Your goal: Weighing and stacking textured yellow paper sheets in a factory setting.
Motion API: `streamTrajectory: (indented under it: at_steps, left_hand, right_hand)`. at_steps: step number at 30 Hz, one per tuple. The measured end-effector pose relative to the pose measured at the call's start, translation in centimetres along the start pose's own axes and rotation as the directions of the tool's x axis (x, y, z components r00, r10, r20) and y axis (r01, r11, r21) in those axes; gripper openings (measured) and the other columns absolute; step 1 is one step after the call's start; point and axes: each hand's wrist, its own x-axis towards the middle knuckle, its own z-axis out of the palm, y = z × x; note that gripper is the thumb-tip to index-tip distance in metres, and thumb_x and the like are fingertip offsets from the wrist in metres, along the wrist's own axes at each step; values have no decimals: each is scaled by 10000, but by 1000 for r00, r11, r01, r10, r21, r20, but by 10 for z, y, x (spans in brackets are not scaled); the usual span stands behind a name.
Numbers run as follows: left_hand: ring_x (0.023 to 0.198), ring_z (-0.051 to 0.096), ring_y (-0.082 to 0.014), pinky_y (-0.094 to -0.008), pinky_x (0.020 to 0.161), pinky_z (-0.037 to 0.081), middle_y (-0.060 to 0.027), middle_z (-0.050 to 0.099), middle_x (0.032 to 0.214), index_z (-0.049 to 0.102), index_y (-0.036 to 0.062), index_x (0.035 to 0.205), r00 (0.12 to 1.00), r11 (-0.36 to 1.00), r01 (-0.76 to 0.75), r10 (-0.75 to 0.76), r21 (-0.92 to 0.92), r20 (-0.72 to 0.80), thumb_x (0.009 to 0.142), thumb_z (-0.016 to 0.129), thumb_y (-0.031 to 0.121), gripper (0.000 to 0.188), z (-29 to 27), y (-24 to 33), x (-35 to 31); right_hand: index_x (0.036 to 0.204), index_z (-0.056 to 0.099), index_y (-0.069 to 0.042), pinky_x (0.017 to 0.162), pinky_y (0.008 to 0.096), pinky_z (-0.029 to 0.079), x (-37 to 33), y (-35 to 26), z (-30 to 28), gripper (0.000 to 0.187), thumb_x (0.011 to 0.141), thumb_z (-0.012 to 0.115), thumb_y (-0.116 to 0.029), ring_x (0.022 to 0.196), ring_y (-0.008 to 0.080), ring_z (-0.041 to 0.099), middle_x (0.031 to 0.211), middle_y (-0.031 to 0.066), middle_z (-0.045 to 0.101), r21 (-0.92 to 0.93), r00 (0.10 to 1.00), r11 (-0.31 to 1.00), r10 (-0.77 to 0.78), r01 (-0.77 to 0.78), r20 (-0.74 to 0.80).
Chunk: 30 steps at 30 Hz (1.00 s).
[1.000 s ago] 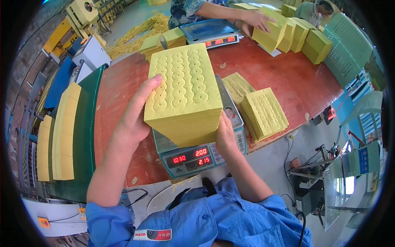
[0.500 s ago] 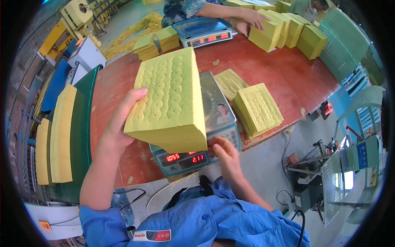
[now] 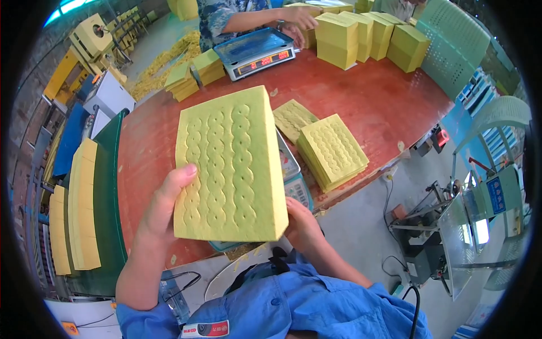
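In the head view, the left hand (image 3: 161, 209) is grasping a thick yellow paper block (image 3: 228, 164), its thumb pressing on the embossed face and its other fingers hiding behind the left side. The right hand (image 3: 303, 226) is sitting against the block's lower right edge; its fingers are partly disappearing behind the paper, so I cannot tell whether they are gripping. The block is hanging tilted in front of the person, above a scale (image 3: 299, 195) that it is mostly covering. Its matte, fibrous face is showing columns of pressed, scalloped loops with small holes, and its straight-cut sides are meeting at crisp corners.

To the right, a smaller stack (image 3: 334, 148) with the same pattern is lying slightly fanned, just beside a thin embossed piece (image 3: 294, 120). The worn, smooth red tabletop (image 3: 372, 104) is stretching between these and a row of upright yellow blocks (image 3: 367, 39), leaving room sideways. Its near right edge is running close past the smaller stack.
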Motion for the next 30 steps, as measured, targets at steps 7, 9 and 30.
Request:
streamTrajectory:
  at_steps: [7,9,30]
  left_hand:
    - [1163,644,-214,-370,995,519,-136,603,1353,447,-2,1451,994,993,-106,105,-46,-9,978,526,426,642,41,19,-2]
    - [1150,651,-206,-360,985,525,-127,609,1345,454,0,1447,992,992,-117,119,-43,39,976,535,433,645,57,28,-3]
    - [1293,514,-203,-373,1064,440,-136,466,1446,242,13,1540,916,999,-38,32,8,400,1005,538,400,723,266,1,171]
  right_hand:
    - [1108,569,-45,824,279,484,-34,-48,12,173,1032,473,-168,941,120,611,1011,37,639,14,984,984,-176,177,-25]
    - [1151,565,-19,887,296,490,-44,-60,19,221,1027,451,-161,998,150,623,1074,71,653,45,968,967,-251,252,-29]
    - [1377,534,13,940,316,491,-51,-286,-117,457,1028,432,-263,1114,192,615,1280,115,626,-117,873,904,-427,411,-235]
